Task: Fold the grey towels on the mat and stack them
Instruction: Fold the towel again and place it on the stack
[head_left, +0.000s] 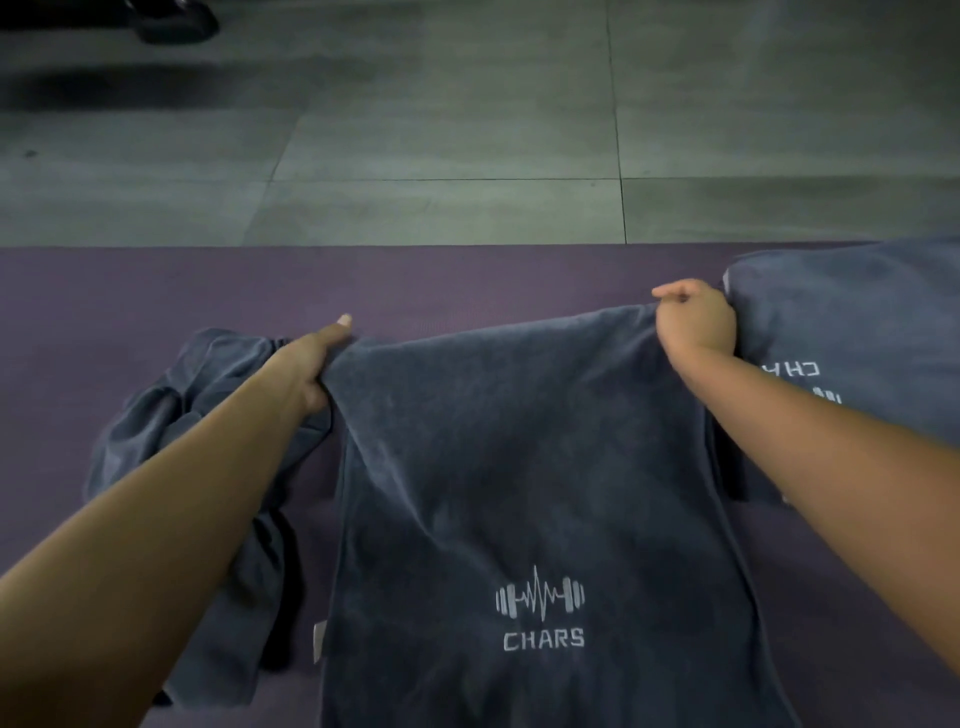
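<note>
Your purple mat (156, 291) lies on a grey tiled floor (441, 130). On the mat, in front of you: one grey towel (519, 467), logo up. To your left, a crumpled towel (156, 415) in a heap. To your right, a folded towel (857, 322), its logo upside down to you.

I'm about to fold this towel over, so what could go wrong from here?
The left hand bunches its corner of the held towel while the right hand grips its corner higher, so the fold may land skewed. The crumpled towel lies close on the left and could get caught under the edge. The folded stack sits close on the right and may be nudged.
</note>
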